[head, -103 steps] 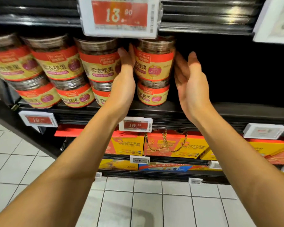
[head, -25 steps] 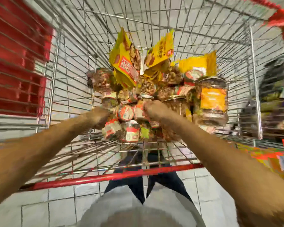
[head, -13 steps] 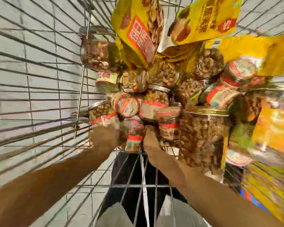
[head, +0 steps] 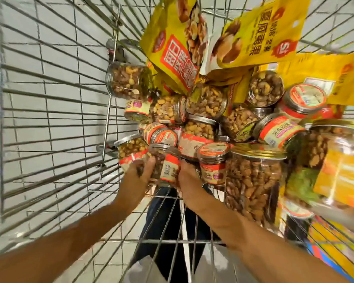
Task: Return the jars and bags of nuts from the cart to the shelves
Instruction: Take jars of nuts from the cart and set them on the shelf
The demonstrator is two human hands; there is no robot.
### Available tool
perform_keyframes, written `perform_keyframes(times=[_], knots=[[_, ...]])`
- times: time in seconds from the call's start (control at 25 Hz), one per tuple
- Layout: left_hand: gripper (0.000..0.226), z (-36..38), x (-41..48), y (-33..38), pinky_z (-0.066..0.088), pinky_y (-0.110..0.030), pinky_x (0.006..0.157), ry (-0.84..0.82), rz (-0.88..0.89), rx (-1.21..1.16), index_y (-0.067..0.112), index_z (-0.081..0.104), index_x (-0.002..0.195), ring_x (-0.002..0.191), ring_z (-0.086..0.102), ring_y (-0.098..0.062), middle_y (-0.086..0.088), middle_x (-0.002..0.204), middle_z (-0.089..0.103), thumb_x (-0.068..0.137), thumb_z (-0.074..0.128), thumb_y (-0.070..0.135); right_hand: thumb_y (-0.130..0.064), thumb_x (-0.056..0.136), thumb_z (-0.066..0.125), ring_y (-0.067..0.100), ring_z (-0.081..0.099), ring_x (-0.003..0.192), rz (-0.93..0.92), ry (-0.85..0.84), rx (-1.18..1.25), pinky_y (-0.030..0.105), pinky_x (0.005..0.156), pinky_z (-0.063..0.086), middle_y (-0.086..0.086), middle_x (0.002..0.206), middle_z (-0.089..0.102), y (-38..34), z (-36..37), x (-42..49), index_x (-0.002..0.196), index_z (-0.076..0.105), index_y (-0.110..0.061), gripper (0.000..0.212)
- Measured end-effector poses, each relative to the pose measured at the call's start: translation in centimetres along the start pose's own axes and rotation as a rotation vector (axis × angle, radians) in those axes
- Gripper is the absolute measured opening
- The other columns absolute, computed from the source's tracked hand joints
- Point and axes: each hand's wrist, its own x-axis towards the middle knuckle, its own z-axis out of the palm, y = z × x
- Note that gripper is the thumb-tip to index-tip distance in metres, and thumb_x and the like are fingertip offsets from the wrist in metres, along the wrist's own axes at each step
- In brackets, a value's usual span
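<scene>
A small red-labelled jar [head: 165, 164] is gripped from both sides inside the wire cart [head: 49, 119]: the left hand [head: 138, 177] is curled round its left side, the right hand [head: 187, 181] round its right. It is held at the near edge of the heaped other jars [head: 199, 127], with yellow bags [head: 172, 50] propped behind.

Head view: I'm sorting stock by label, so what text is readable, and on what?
"夏威夷果": right yellow bag.
"紫衣腰果": red-labelled jar, faint.
Left yellow bag: big characters, upside down, unclear.
Held jar and other labels: too blurred.
</scene>
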Motion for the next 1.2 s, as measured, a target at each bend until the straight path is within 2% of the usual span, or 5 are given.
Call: perform_keyframes(times=[0.36, 0.64, 0.84, 1.0, 1.2], knots=[[0.018, -1.5, -4.0, 7.0, 0.036, 0.007, 0.060, -0.159, 0.241, -0.058, 0.040, 0.053, 0.095, 0.079, 0.056, 0.024, 0.038, 0.075, 0.062, 0.092, 0.036, 0.044, -0.058, 0.094, 0.026, 0.033, 0.061, 0.110, -0.082, -0.156, 0.300, 0.046, 0.098, 0.046, 0.017, 0.121, 0.063, -8.1, -2.8, -5.9, 0.126, 0.057, -0.013, 0.063], [0.031, -2.6, 6.7, 5.2, 0.045, -0.029, 0.068, 0.140, -0.035, 0.157, -0.001, 0.063, 0.109, 0.092, 0.060, -0.027, -0.015, 0.103, 0.065, 0.097, 0.048, 0.024, -0.064, 0.093, 0.022, 0.029, 0.064, 0.098, -0.262, -0.085, 0.365, 0.045, 0.092, 0.049, 0.011, 0.112, 0.067, -11.6, -5.4, -4.4, 0.127, 0.056, -0.019, 0.065], [0.035, 1.8, 9.1, 4.1, 0.056, -0.023, 0.059, -0.101, -0.410, -0.513, 0.010, 0.061, 0.079, 0.053, 0.065, -0.017, -0.007, 0.070, 0.068, 0.096, 0.047, 0.037, -0.063, 0.093, 0.022, 0.028, 0.066, 0.093, -0.286, -0.012, 0.378, 0.047, 0.090, 0.050, 0.009, 0.103, 0.069, -12.6, -5.8, -3.3, 0.126, 0.055, -0.021, 0.063], [0.056, 3.6, 12.6, 5.6, 0.046, -0.045, 0.099, -0.175, -0.523, -0.394, 0.002, 0.058, 0.119, 0.109, 0.060, -0.033, -0.014, 0.120, 0.059, 0.093, 0.044, 0.050, -0.062, 0.093, 0.026, 0.033, 0.060, 0.110, -0.273, 0.028, 0.344, 0.051, 0.097, 0.046, 0.015, 0.126, 0.060, -12.7, -4.8, -1.9, 0.134, 0.047, -0.017, 0.065], [0.055, 6.3, 12.7, 3.9, 0.047, -0.049, 0.098, -0.187, -0.390, -0.352, 0.000, 0.053, 0.127, 0.115, 0.057, -0.037, -0.019, 0.128, 0.057, 0.097, 0.043, 0.044, -0.064, 0.092, 0.022, 0.031, 0.064, 0.101, -0.294, -0.007, 0.332, 0.044, 0.088, 0.052, 0.013, 0.118, 0.065, -12.1, -5.3, -0.8, 0.131, 0.051, -0.017, 0.067]])
